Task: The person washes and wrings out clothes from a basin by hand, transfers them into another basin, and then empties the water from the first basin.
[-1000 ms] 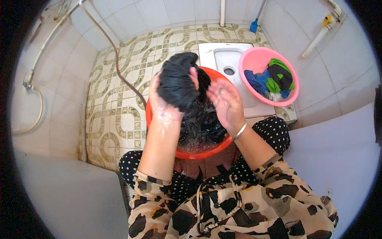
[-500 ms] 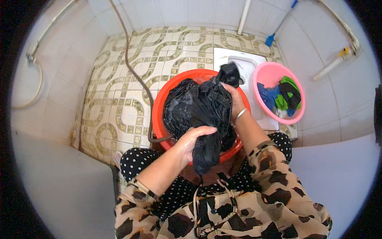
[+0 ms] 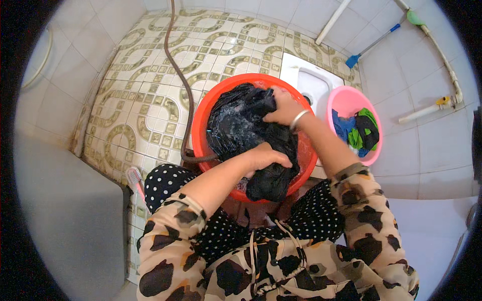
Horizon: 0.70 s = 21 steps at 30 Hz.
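Black cloth (image 3: 228, 125) fills the red tub (image 3: 200, 126) mid-frame, looking soaked: probably heavy, limp, slippery, best held by thick folds. Left hand (image 3: 265, 156) and right hand (image 3: 287, 108) grip it, fingers closed.

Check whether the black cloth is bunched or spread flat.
Bunched: the cloth lies in creased folds in the red tub, the left hand and right hand on it.

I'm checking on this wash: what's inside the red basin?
In the red basin: wet black cloth and some foamy water. The left hand and right hand hide parts; whatever lies beneath the cloth can't be seen.
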Each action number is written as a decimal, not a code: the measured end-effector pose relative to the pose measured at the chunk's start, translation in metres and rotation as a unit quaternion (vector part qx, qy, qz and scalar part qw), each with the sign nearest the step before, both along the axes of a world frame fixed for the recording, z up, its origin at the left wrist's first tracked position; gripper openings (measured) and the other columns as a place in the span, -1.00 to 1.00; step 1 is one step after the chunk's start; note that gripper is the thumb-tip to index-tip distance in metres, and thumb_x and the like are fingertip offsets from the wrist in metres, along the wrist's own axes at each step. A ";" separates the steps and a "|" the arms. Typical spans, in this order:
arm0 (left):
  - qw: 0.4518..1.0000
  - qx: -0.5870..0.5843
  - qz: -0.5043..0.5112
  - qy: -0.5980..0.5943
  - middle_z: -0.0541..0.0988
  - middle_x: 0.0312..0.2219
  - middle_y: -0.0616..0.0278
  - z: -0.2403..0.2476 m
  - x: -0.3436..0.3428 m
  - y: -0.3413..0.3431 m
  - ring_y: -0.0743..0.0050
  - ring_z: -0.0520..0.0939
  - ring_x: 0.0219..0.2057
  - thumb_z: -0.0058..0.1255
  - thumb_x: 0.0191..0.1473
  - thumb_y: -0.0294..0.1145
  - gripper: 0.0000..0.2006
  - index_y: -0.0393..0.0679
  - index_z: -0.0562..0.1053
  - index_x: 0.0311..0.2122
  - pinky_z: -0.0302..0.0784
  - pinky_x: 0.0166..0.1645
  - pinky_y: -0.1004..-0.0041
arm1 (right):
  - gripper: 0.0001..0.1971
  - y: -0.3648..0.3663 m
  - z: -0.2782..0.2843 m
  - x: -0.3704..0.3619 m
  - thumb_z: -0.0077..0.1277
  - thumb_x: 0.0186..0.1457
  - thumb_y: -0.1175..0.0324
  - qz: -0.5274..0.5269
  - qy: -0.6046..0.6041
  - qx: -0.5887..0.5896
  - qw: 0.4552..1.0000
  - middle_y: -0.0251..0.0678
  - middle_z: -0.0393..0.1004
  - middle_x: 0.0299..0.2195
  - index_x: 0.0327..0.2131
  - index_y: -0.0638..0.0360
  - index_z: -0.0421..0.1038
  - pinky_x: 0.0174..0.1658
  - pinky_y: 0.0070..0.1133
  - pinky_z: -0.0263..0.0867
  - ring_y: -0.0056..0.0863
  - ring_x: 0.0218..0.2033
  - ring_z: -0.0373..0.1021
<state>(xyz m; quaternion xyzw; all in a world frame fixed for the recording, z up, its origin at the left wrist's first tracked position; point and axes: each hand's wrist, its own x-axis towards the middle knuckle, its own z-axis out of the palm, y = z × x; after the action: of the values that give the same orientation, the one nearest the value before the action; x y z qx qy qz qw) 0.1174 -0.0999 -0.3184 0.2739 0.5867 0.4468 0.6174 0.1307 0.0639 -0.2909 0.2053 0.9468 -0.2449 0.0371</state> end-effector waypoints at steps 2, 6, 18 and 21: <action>0.964 0.008 -0.002 -0.264 0.49 -0.37 0.01 0.042 -0.010 -0.014 0.29 0.53 -0.39 0.15 -0.40 -0.31 -0.53 -0.32 0.41 -0.28 0.46 -0.33 0.44 | -0.20 0.028 0.034 0.015 0.14 -0.21 0.16 0.018 0.050 -0.280 0.959 -0.04 0.23 -0.03 0.08 0.23 -0.04 -0.05 -0.44 0.18 -0.25 -0.04 0.21; 0.891 0.097 -0.063 -0.439 0.44 -0.34 0.07 0.056 -0.019 -0.020 0.32 0.48 -0.43 0.18 -0.41 -0.33 -0.27 -0.24 0.20 -0.01 0.40 -0.38 0.47 | -0.42 0.052 0.010 0.065 -0.21 0.06 0.05 -0.189 0.358 -0.684 0.607 -0.11 0.19 0.01 0.08 0.20 0.01 0.05 -0.38 0.12 -0.27 -0.04 0.24; 0.627 0.133 -0.013 -0.768 0.41 -0.33 0.00 0.042 0.015 -0.013 0.36 0.42 -0.51 0.00 -0.17 0.11 -0.28 -0.26 0.19 -0.01 0.34 -0.48 0.51 | -0.49 0.060 -0.023 0.033 -0.22 0.07 0.09 -0.041 0.323 -0.763 0.558 -0.17 0.29 -0.06 0.00 0.26 0.16 0.02 -0.40 0.16 -0.29 -0.09 0.28; 0.811 0.078 0.045 -0.579 0.49 -0.44 0.12 0.049 0.002 -0.016 0.39 0.55 -0.52 -0.07 -0.15 0.24 -0.35 -0.20 0.35 -0.16 0.47 -0.49 0.50 | -0.50 0.091 -0.017 0.024 -0.21 0.07 0.10 0.001 0.282 -0.777 0.563 -0.17 0.32 -0.08 -0.02 0.26 0.19 0.01 -0.42 0.18 -0.30 -0.11 0.30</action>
<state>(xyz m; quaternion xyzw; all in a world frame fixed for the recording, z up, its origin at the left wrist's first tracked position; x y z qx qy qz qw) 0.1198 -0.1157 -0.2698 -0.0149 0.0959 0.5946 0.7982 0.1545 0.1544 -0.3083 0.0164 0.3536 -0.9313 -0.0862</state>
